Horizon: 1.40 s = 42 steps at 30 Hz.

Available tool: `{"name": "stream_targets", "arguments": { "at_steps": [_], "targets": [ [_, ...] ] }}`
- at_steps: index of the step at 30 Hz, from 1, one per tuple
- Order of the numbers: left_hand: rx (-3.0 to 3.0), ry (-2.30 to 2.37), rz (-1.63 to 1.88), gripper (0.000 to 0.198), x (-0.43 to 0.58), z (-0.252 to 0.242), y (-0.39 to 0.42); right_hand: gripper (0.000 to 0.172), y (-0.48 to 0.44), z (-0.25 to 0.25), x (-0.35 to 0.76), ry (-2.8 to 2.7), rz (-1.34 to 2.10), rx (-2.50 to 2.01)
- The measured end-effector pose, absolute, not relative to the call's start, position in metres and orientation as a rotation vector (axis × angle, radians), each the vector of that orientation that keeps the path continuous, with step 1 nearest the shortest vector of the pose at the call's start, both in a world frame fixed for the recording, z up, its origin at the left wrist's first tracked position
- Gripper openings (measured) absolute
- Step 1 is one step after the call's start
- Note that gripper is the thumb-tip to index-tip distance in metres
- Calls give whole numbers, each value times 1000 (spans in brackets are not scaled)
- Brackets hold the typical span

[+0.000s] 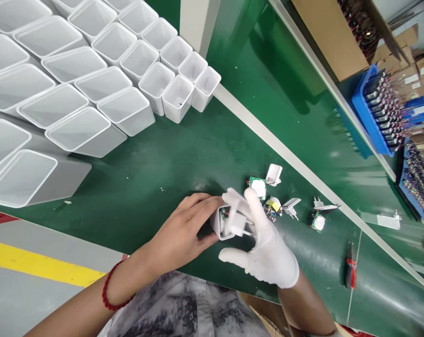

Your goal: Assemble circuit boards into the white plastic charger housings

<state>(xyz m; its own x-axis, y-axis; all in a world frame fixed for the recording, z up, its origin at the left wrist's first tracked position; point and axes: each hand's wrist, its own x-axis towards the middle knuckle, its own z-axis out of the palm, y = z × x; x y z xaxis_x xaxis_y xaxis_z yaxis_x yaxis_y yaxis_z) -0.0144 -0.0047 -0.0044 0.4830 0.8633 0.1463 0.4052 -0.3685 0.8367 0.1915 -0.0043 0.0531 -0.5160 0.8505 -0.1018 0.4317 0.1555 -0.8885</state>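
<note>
The left hand (189, 229) is gripping a box (216, 223). The right hand's (272, 250) fingers are standing wide by a plug (237, 225), contact unclear

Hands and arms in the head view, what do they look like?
The left hand is ungloved, with a red, cord-like bracelet around that forearm. The right hand wears a short white glove, with no markings visible.

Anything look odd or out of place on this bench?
Two small things: a dark spot, perhaps debris, on the otherwise plain inside of a white container near the group's right end; and a pale scrap loose on the green tabletop by its near edge.
</note>
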Motion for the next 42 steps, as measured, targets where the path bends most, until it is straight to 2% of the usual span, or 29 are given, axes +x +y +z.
{"name": "stream_targets", "arguments": {
  "at_steps": [3, 8, 13, 17, 22, 26, 30, 37, 39, 42],
  "targets": [
    [1961, 1051, 749, 55, -15, -6, -6, 99, -6, 48, 194, -1992, 1317, -1226],
    [1930, 1053, 740, 58, -15, -7, -7, 98, -7, 47, 189, -2136, 992, -1268],
    [1939, 1038, 765, 59, -14, -9, -7, 79, 3, 55, 186, -2178, 881, -1254],
    [1929, 1038, 753, 58, -14, -7, -6, 70, 2, 64, 187, -2164, 813, -1240],
    [1922, 1056, 766, 54, -13, -3, -5, 82, -8, 63, 190, -1931, 892, -1106],
    [1904, 1054, 770, 52, -14, -2, -5, 72, -6, 61, 193, -2066, 880, -1076],
    [1910, 1058, 762, 53, -14, -3, -4, 74, 5, 70, 198, -2232, 976, -1045],
    [1934, 1069, 744, 54, -13, -4, -4, 66, 15, 78, 199, -2508, 932, -1009],
    [1948, 1067, 745, 56, -13, -4, -4, 72, 15, 79, 199, -2428, 962, -1020],
    [1965, 1054, 777, 55, -13, -3, -4, 81, 12, 79, 203, -2109, 1206, -1046]
  ]
}}
